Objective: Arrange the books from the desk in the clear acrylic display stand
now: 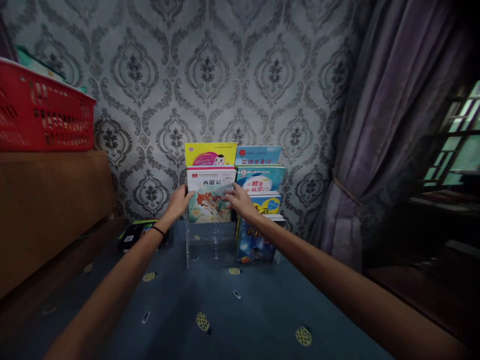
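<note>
Both hands grip the side edges of a picture book (210,200) with a red and green cover and Chinese title. My left hand (179,201) closes on its left edge, thumb on the front. On the opposite edge, my right hand (242,201) has its thumb and finger against the cover. The book stands upright in the left column of a clear acrylic book rack (212,245), before a yellow book (210,154). In the right column are a pale blue book (258,155), a teal book (266,175) and a dark blue book (257,245), among others.
A small pile of dark books (137,234) lies left of the rack on the blue patterned cloth (168,310). Further left, a red basket (48,112) sits on a brown box (52,210). Patterned wallpaper rises behind; a purple curtain (375,125) hangs at right.
</note>
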`<state>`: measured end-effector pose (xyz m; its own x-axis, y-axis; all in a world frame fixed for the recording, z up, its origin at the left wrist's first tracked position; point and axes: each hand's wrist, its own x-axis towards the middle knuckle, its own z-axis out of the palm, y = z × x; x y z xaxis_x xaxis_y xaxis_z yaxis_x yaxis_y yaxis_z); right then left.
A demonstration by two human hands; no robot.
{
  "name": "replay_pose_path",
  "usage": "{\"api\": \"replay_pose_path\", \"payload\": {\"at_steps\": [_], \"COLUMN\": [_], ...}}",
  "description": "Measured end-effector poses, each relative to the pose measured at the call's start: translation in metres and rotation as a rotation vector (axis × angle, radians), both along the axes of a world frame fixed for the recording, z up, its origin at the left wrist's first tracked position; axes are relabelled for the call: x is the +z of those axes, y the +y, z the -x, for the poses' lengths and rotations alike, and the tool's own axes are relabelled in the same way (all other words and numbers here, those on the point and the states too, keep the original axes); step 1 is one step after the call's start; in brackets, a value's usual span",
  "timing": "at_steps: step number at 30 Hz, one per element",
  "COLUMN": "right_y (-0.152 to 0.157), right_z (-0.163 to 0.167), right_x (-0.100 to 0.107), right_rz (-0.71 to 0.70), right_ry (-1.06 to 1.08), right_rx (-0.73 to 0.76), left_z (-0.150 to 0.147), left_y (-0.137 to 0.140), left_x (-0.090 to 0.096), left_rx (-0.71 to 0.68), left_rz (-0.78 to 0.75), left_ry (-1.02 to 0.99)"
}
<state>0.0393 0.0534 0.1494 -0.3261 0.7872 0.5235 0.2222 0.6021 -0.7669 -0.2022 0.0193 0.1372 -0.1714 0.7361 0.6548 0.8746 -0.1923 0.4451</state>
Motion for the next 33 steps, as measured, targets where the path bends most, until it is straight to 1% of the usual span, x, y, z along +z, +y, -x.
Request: {"api": "replay_pose_path", "payload": {"at_steps": [6, 10, 16, 21, 23, 25, 27, 29, 31, 32, 33], "right_y": [0.005, 0.008, 0.016, 0.014, 0.012, 0.012, 0.016, 0.022, 0.028, 0.029, 0.029], "right_z": [0.006, 0.007, 0.003, 0.001, -0.006, -0.019, -0.041, -0.065, -0.087, -0.094, -0.099], "right_x": [-0.017, -0.024, -0.023, -0.023, -0.020, -0.014, -0.005, 0.004, 0.012, 0.014, 0.016], "right_rz": [-0.157, -0.205, -0.206, -0.209, -0.214, -0.234, -0.305, -0.439, -0.545, -0.586, -0.617], "right_ry": [-0.073, -0.107, -0.112, -0.079, -0.058, -0.011, 0.077, 0.182, 0.234, 0.226, 0.197], "right_rx": [-0.075, -0.107, -0.115, -0.105, -0.100, -0.106, -0.175, -0.350, -0.536, -0.582, -0.583], "left_z": [-0.005, -0.011, -0.017, -0.023, -0.025, -0.026, -0.027, -0.027, -0.027, -0.028, -0.028], "left_y": [-0.002, -0.003, -0.001, -0.002, -0.003, -0.004, -0.006, -0.006, -0.007, -0.006, -0.006], "left_x": [0.001, 0.001, 0.001, 0.002, 0.002, 0.003, 0.003, 0.003, 0.004, 0.004, 0.005], "left_rx": [0.042, 0.076, 0.129, 0.149, 0.152, 0.154, 0.157, 0.160, 0.164, 0.165, 0.166], "left_rz": [0.006, 0.011, 0.031, 0.049, 0.060, 0.069, 0.076, 0.080, 0.083, 0.084, 0.084], "left_ry": [0.012, 0.026, 0.055, 0.076, 0.083, 0.088, 0.089, 0.089, 0.088, 0.087, 0.086]}}
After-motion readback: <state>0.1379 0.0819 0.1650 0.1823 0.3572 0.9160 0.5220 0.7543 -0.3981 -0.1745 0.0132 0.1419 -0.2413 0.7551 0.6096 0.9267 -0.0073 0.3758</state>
